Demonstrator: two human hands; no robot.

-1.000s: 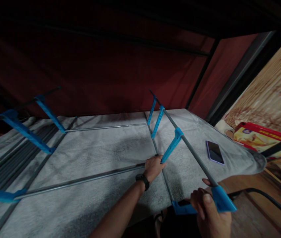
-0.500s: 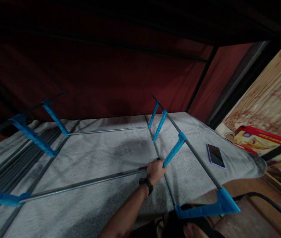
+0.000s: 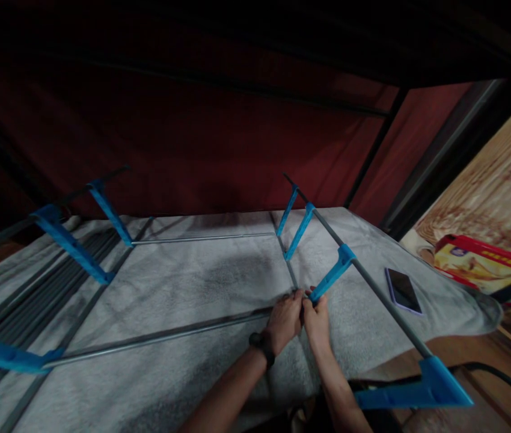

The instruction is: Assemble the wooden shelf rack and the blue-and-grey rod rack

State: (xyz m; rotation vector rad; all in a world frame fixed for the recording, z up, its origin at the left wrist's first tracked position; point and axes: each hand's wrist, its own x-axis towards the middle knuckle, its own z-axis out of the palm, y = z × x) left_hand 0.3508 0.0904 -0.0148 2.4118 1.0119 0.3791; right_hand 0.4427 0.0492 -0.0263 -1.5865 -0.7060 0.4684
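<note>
My left hand (image 3: 284,320), with a dark watch on its wrist, is closed around the right end of a grey metal tube (image 3: 160,338). My right hand (image 3: 316,314) presses beside it, fingers wrapped about the lower end of a blue plastic bracket (image 3: 333,278). The two hands touch where bracket, tube and the right-hand lower rail (image 3: 292,272) meet; the joint itself is hidden by the fingers. More blue brackets (image 3: 299,231) link this rail to a raised upper tube (image 3: 375,287). A matching side with blue brackets (image 3: 73,246) stands on the left.
A grey blanket (image 3: 201,270) lies under the frame. Several loose tubes (image 3: 52,288) rest at left. A phone (image 3: 403,291) lies at right, near a red and yellow box (image 3: 485,264). Dark bed posts (image 3: 375,147) and a red curtain (image 3: 219,138) stand behind.
My right hand has come up from the bottom edge to the bracket's lower end beside my left hand. My left hand stays at the joint. The view has shifted slightly.
</note>
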